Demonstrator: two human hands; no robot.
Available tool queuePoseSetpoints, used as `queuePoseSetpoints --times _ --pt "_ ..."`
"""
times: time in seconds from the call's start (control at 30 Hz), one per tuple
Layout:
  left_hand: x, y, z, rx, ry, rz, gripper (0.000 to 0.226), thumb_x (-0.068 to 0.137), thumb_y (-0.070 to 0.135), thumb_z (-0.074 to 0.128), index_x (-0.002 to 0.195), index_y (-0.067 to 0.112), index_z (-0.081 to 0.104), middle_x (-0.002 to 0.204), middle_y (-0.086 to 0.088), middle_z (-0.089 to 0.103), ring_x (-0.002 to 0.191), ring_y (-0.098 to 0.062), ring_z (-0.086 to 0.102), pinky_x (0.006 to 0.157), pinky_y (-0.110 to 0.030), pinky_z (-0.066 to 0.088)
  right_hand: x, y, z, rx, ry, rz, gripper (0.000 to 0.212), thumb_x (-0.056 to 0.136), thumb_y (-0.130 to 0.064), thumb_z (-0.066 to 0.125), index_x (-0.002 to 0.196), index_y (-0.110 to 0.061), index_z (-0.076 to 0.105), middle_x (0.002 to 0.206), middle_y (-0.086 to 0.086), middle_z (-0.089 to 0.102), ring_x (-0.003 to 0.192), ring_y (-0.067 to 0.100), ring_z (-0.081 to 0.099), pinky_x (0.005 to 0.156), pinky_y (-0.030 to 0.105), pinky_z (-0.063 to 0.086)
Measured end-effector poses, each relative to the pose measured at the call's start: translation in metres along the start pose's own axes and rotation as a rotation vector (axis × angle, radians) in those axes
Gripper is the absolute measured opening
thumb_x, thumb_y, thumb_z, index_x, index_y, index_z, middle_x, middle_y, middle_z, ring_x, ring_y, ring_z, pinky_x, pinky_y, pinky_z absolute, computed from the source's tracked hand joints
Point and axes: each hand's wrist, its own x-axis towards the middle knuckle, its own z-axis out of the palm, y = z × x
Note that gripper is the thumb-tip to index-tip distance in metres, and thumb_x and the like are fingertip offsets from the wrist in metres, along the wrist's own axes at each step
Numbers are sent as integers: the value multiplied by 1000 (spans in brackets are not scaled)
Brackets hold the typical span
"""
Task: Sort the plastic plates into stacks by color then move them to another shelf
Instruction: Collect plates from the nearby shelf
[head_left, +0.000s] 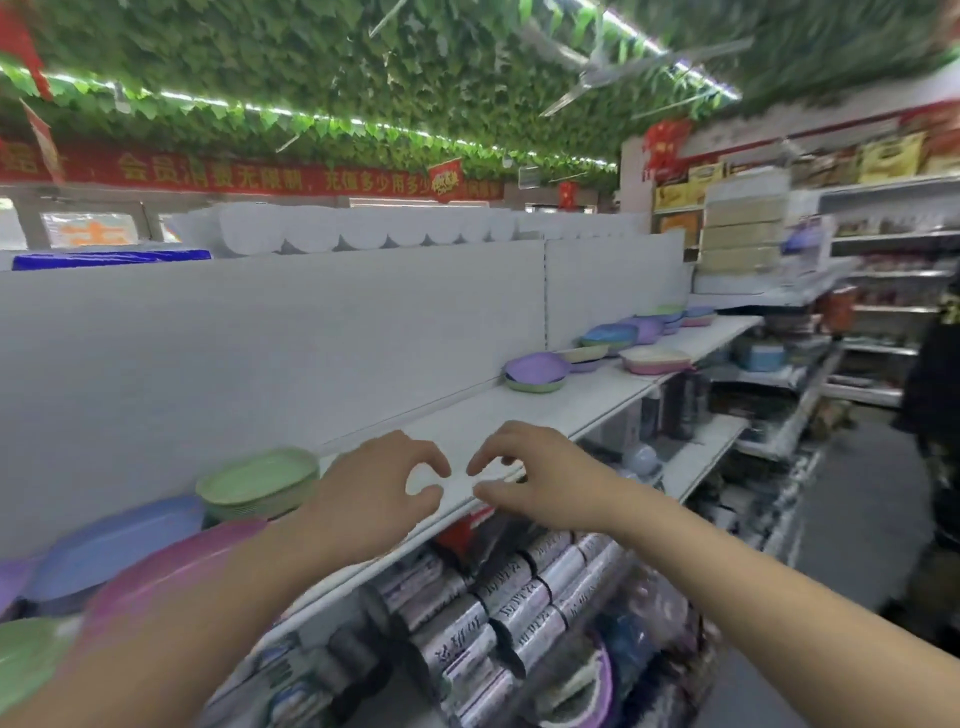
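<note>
Both hands hold nothing: the left hand (382, 486) and right hand (535, 475) hover side by side with fingers loosely curled over the front edge of the long white metal shelf (519, 410). The sorted stack of pale green round plastic plates (260, 480) sits just left of the left hand, with blue (117, 540) and pink (171, 566) plates nearer the camera. Unsorted mixed-colour plates (535, 371) lie well apart to the right, bare shelf between.
</note>
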Motion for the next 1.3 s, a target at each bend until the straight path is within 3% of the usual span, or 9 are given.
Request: queuePoseSetpoints --times 0.13,0.2,0.27,0.47,0.63,0.73,0.9,1.07,1.3 --pt "27 68 23 -72 -1 120 35 79 65 45 106 50 60 116 20 58 111 -7 55 100 -40 44 -56 41 -48 -35 81 60 19 90 -43 69 106 -33 73 110 -16 59 103 0 58 96 26 47" --pt "44 103 35 -88 -9 181 25 84 57 52 106 49 61 117 19 58 111 -8 55 100 -40 44 -83 64 -73 -49 116 94 17 92 -40 70 105 -31 75 111 -11 62 105 2 58 98 28 47" --pt "63 141 48 -98 -22 246 31 81 52 50 108 47 63 118 17 58 111 -8 56 98 -39 45 -108 92 -97 -73 152 119 15 92 -36 71 104 -29 76 114 -8 63 110 6 58 99 31 46" --pt "143 259 105 -180 -16 384 27 82 51 52 106 45 64 112 23 57 104 -1 56 94 -40 48 -175 206 -171 -165 212 212 17 95 -45 64 108 -38 72 126 -19 55 122 5 51 107 35 43" --pt "218 350 160 -211 -24 462 16 92 43 60 107 47 61 117 24 54 111 1 51 99 -34 45 -215 302 -241 -221 233 286 13 95 -44 64 106 -40 71 122 -22 54 119 5 52 105 39 45" --pt "257 391 188 -228 -20 459 18 92 45 59 110 47 61 121 22 55 115 -3 52 101 -38 44 -225 350 -274 -218 235 322 10 95 -40 66 104 -38 71 118 -19 56 114 6 54 102 39 47" --pt "315 432 223 -179 -69 453 24 91 50 54 115 47 59 124 15 53 120 -12 52 101 -46 45 -212 421 -301 -202 233 325 10 96 -40 66 105 -39 72 118 -17 56 115 8 54 104 42 46" --pt "375 450 257 -243 -85 443 40 74 61 43 107 47 63 112 10 58 107 -16 58 96 -49 48 -184 491 -300 -199 241 332 10 95 -42 67 104 -40 71 115 -18 57 113 7 56 102 44 47" --pt "496 481 316 -285 -118 490 26 87 47 61 113 45 63 118 13 57 113 -12 56 101 -46 46 -143 587 -328 -263 270 436 27 86 -60 54 101 -44 68 114 -20 56 115 8 54 101 52 46"
